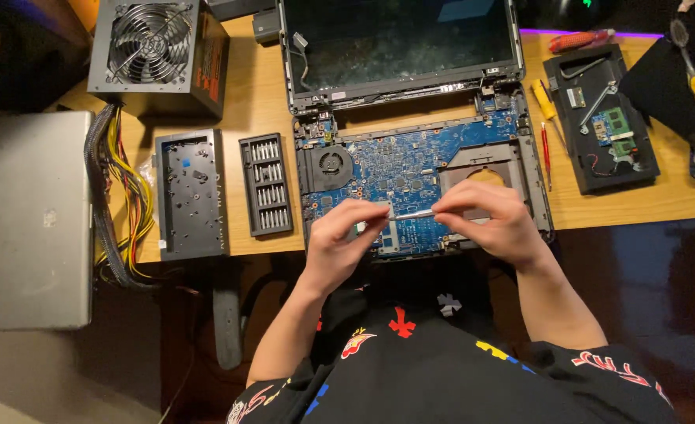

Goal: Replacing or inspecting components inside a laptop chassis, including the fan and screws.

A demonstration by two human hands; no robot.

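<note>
Both hands, left hand [338, 232] and right hand [485, 218], pinch a thin metal tool [412, 213] above the opened laptop [410, 169] at the desk's [638, 206] front edge; a slip could, I judge, scratch its circuit board [410, 157].

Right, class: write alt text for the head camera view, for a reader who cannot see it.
Two hands, left hand and right hand, hold a thin silvery tool between them over an opened laptop's blue circuit board. A screwdriver bit set and a power supply lie to the left.

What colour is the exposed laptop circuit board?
Blue, seen in the head view: exposed laptop circuit board.
</note>
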